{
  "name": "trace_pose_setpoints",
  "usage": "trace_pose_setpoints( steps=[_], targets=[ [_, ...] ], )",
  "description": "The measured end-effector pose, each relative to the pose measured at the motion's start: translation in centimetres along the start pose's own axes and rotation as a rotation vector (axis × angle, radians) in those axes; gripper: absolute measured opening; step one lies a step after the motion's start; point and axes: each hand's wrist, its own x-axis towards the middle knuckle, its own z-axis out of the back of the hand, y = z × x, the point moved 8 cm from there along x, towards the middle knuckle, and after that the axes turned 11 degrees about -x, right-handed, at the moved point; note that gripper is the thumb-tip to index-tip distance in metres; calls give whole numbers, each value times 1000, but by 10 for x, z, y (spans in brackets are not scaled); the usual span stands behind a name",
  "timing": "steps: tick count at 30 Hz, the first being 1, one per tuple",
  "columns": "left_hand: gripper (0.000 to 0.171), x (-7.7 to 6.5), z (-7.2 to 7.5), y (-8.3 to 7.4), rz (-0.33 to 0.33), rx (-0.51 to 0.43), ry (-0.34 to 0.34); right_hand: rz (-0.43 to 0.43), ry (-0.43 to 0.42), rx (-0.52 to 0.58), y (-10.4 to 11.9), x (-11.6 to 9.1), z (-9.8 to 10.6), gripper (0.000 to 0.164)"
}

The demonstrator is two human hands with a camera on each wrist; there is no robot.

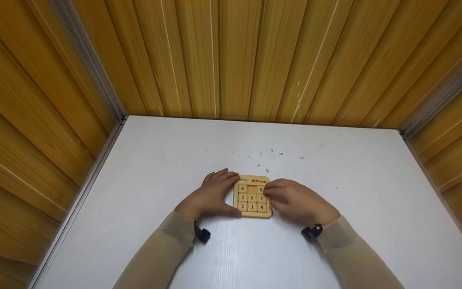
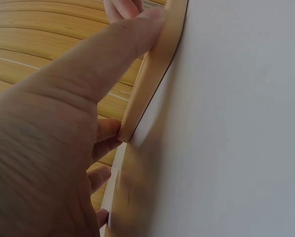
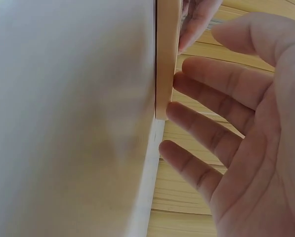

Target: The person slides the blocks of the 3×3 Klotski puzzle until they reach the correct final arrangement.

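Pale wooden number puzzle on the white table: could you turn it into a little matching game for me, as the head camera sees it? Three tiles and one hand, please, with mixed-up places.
Things:
1. square pale wooden tile marked 6
2. square pale wooden tile marked 5
3. square pale wooden tile marked 4
4. person's bare left hand

Places:
A. middle row, middle place
B. at the left side of the pale wooden puzzle frame
C. top row, far left
D. bottom row, far right

Pairs: 1-C, 2-A, 3-D, 4-B
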Motion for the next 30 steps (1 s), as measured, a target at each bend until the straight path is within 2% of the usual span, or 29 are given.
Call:
trace_pose_setpoints(
  steps=[12,22,30],
  targets=[
    [123,1,0,1,3,3,5,21,-5,-8,4,1,1,39],
    [124,-1,-2,3,1,18,13,20,34,-38,9,5,-4,43],
    [125,1,0,3,-13,12,10,21,39,-42,11,6,1,45]
  ],
)
